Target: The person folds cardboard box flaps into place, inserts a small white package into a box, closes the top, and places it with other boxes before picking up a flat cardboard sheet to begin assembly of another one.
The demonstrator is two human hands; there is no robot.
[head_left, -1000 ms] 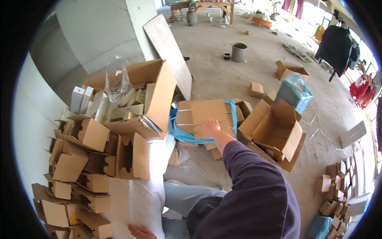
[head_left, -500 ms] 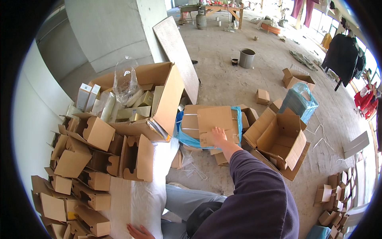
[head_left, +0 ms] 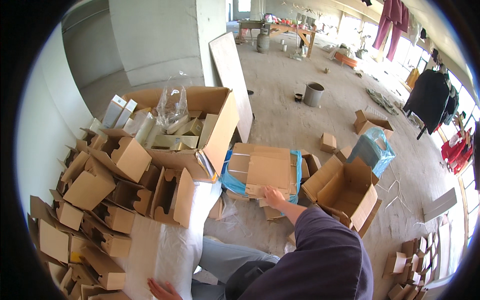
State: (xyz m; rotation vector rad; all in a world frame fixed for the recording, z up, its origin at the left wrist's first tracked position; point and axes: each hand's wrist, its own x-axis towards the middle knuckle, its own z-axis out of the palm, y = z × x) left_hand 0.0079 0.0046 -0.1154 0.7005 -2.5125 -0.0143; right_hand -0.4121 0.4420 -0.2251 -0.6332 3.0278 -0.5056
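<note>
My right hand point(head_left: 273, 196) reaches forward to the near edge of a flattened cardboard box point(head_left: 267, 172), its fingers closed over that edge. The flattened box lies on top of a stack of brown cardboard point(head_left: 238, 162), with blue plastic wrapping point(head_left: 231, 184) around the stack's sides. My left hand point(head_left: 164, 290) rests with fingers apart on a long surface covered in white plastic point(head_left: 165, 255), beside my leg. Several opened small cardboard boxes point(head_left: 89, 187) are piled along the left of that surface. The thumb of my right hand is hidden.
A big carton point(head_left: 227, 127) of small boxes and clear plastic stands at the front left. To the right are an open empty carton point(head_left: 345, 197) and a blue plastic bundle point(head_left: 372, 150). Farther off stand a grey bucket point(head_left: 313, 94) and a leaning board point(head_left: 232, 82).
My right hand has moved from the top of the flattened box to its near edge. That box has slid slightly toward me. My left hand still rests on the white plastic. The view has tilted up.
</note>
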